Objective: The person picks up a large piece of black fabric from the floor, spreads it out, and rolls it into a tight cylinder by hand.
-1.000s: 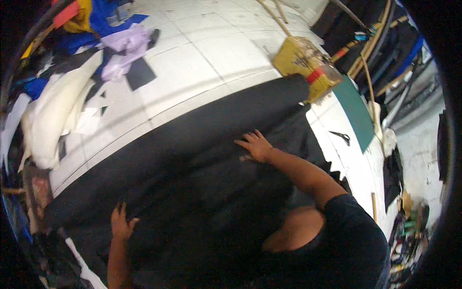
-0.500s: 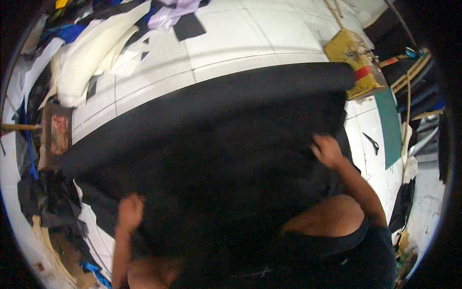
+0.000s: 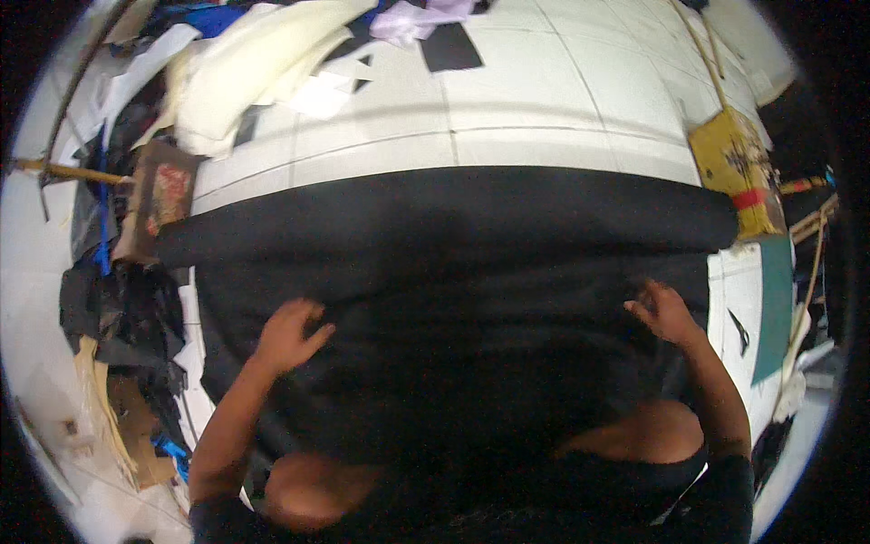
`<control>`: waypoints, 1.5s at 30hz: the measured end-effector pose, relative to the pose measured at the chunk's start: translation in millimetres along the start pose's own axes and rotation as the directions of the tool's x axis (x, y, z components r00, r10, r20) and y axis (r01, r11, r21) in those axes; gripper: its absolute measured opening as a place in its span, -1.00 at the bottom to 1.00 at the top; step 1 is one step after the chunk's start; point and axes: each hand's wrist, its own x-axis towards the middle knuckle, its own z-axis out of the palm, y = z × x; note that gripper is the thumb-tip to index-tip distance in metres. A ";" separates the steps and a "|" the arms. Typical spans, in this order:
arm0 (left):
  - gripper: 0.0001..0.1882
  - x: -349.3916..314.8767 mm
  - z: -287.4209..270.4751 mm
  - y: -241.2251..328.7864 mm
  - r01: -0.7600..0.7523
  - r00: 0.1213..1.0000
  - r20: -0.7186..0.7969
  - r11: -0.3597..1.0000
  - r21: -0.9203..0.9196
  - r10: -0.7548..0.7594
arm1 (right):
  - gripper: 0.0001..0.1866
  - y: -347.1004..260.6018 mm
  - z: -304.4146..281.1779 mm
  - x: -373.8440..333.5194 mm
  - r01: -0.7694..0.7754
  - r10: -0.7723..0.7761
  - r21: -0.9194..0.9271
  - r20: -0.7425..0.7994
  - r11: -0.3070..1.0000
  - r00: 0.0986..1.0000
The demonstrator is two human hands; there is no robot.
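White tiled floor [image 3: 517, 100], dark grout lines [image 3: 453, 135]

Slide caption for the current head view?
Left hand and right hand over black fabric, its roll between a brown box and yellow box.

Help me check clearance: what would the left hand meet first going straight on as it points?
Likely the black roll, ahead of the left hand; whether it touches the black sheet beneath is unclear.

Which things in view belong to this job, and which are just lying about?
In the job: left hand, right hand; black fabric beneath them; its roll; probably yellow box and brown box at its ends.

Apparently lying about: scissors; green sheet; cream fabric; lilac cloth.
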 end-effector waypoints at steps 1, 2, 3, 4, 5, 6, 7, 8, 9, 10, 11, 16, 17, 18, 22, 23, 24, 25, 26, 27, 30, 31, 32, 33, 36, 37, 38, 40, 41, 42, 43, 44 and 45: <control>-0.39 20.1 4.7 -10.2 -0.126 0.988 -0.066 0.979 0.163 0.138 | -0.26 -10.3 11.5 15.4 0.133 -0.151 -0.119 -0.160 0.984 0.975; -0.32 38.3 11.9 -18.4 -0.198 0.972 -0.086 0.956 0.216 0.221 | -0.28 -18.9 24.1 30.4 0.210 -0.292 -0.269 -0.314 0.940 0.904; -0.26 54.3 29.4 -24.3 -0.270 0.949 -0.095 0.928 0.258 0.302 | -0.31 -20.5 37.9 46.9 0.240 -0.546 -0.548 -0.508 0.802 0.666; -0.30 62.0 52.7 -33.4 -0.262 0.942 -0.130 0.921 0.287 0.308 | -0.31 -20.3 45.3 62.5 0.272 -0.573 -0.551 -0.502 0.789 0.648; -0.34 67.7 69.5 -42.0 -0.261 0.934 -0.159 0.913 0.312 0.321 | -0.37 -14.7 50.5 77.3 0.255 -0.560 -0.558 -0.485 0.790 0.672; -0.34 72.8 73.3 -48.3 -0.246 0.938 -0.160 0.915 0.319 0.308 | -0.44 -4.2 53.1 94.2 0.227 -0.535 -0.565 -0.468 0.793 0.703; -0.41 78.9 79.1 -51.2 -0.147 0.978 -0.111 0.957 0.252 0.179 | -0.44 23.9 52.7 115.4 0.229 -0.537 -0.569 -0.460 0.790 0.707; -0.48 84.2 84.1 -54.8 -0.035 0.997 -0.053 0.980 0.196 0.047 | -0.47 57.9 53.1 142.6 0.205 -0.515 -0.557 -0.482 0.805 0.709; -0.63 89.5 87.1 -61.2 0.069 0.984 -0.173 0.985 0.158 -0.041 | -0.50 65.6 54.0 165.9 0.200 -0.506 -0.542 -0.502 0.816 0.702; -0.63 99.5 79.6 -57.7 0.083 0.983 -0.175 0.984 0.159 -0.055 | -0.50 60.3 50.2 174.9 0.213 -0.516 -0.544 -0.494 0.811 0.700; -0.66 111.6 65.8 -48.7 0.140 0.973 -0.201 0.982 0.125 -0.113 | -0.55 58.3 41.6 176.1 0.166 -0.430 -0.436 -0.622 0.884 0.655; -0.51 132.5 -2.2 -16.7 0.167 0.978 -0.129 0.986 0.009 -0.165 | -0.68 29.3 -14.0 137.0 0.056 -0.226 -0.253 -0.719 0.966 0.657; -0.51 116.0 -3.7 1.1 0.172 0.974 -0.156 0.985 0.023 -0.166 | -0.70 39.9 -18.0 119.2 0.047 -0.271 -0.334 -0.667 0.941 0.694; -0.52 85.8 -1.0 7.8 0.190 0.967 -0.183 0.981 0.045 -0.179 | -0.71 45.7 -12.1 105.1 0.059 -0.317 -0.408 -0.601 0.911 0.733; -0.69 -108.0 67.8 22.5 0.258 0.934 0.203 0.950 0.178 -0.292 | -0.63 121.3 122.3 -40.6 0.180 -0.456 -0.525 -0.460 0.832 0.762; -0.72 -154.2 87.1 40.2 0.343 0.893 0.263 0.931 0.127 -0.365 | -0.63 130.0 148.2 -92.8 0.164 -0.338 -0.440 -0.353 0.883 0.873; -0.71 -183.8 85.3 59.9 0.383 0.854 0.335 0.917 0.113 -0.398 | -0.63 129.5 169.8 -127.2 0.109 -0.194 -0.341 -0.225 0.934 0.955; -0.70 -202.0 82.7 73.2 0.392 0.823 0.402 0.914 0.107 -0.401 | -0.62 132.7 184.1 -159.0 0.053 -0.079 -0.267 -0.088 0.962 0.993; -0.68 -213.0 76.0 80.3 0.388 0.795 0.462 0.915 0.109 -0.392 | -0.62 126.4 187.7 -177.8 0.003 0.002 -0.213 0.027 0.977 1.000; -0.67 -216.2 69.6 79.4 0.380 0.763 0.526 0.919 0.104 -0.375 | -0.61 113.3 179.8 -180.4 -0.020 0.040 -0.179 0.109 0.984 0.993; -0.63 -186.0 34.9 35.4 0.348 0.596 0.745 0.932 0.098 -0.301 | -0.59 70.9 116.5 -157.2 -0.023 0.040 -0.094 0.181 0.995 0.983; -0.61 -164.1 20.3 10.3 0.282 0.573 0.780 0.954 0.101 -0.252 | -0.58 52.9 86.2 -140.8 -0.018 0.027 -0.061 0.143 0.998 0.989; -0.60 -136.3 10.4 -14.6 0.094 0.643 0.749 0.987 0.130 -0.160 | -0.57 37.5 57.0 -118.5 -0.005 0.007 -0.024 0.082 1.000 0.997; -0.58 -106.7 2.4 -35.9 -0.141 0.766 0.641 0.964 0.227 -0.039 | -0.56 17.9 27.6 -90.7 0.019 -0.019 0.001 -0.009 1.000 1.000; -0.53 37.8 -28.1 4.7 0.066 0.996 0.055 0.997 0.028 -0.068 | -0.43 12.4 -1.9 -2.8 0.110 -0.184 -0.207 -0.385 0.972 0.904; -0.53 58.4 -18.5 1.4 0.023 0.999 0.033 1.000 0.014 -0.023 | -0.26 18.4 8.2 33.0 0.158 -0.255 -0.249 -0.430 0.956 0.866; -0.43 70.0 -6.3 -6.7 -0.079 0.997 0.017 0.990 0.114 0.077 | -0.10 7.7 12.1 62.8 0.212 -0.308 -0.285 -0.353 0.935 0.884; -0.26 92.9 29.4 -28.5 -0.180 0.983 0.009 0.969 0.169 0.181 | 0.05 7.8 28.8 105.3 0.283 -0.441 -0.389 -0.413 0.877 0.797; -0.20 97.5 48.5 -43.8 -0.167 0.986 0.017 0.976 0.139 0.167 | 0.00 4.5 32.1 119.1 0.251 -0.459 -0.466 -0.412 0.849 0.787; -0.25 91.4 69.2 -53.3 -0.151 0.984 -0.063 0.974 0.169 0.164 | -0.05 7.4 40.1 128.4 0.233 -0.481 -0.534 -0.392 0.813 0.784; -0.30 93.7 82.6 -56.6 -0.129 0.975 -0.151 0.971 0.199 0.161 | -0.19 17.6 32.2 140.2 0.278 -0.534 -0.532 -0.419 0.800 0.734; -0.30 98.1 96.9 -61.0 -0.158 0.974 -0.130 0.969 0.192 0.185 | -0.32 27.3 37.7 150.4 0.334 -0.583 -0.523 -0.439 0.784 0.683; -0.35 107.9 102.3 -64.7 -0.008 0.990 -0.136 0.983 0.184 0.034 | -0.32 25.3 41.6 157.9 0.319 -0.572 -0.519 -0.454 0.793 0.683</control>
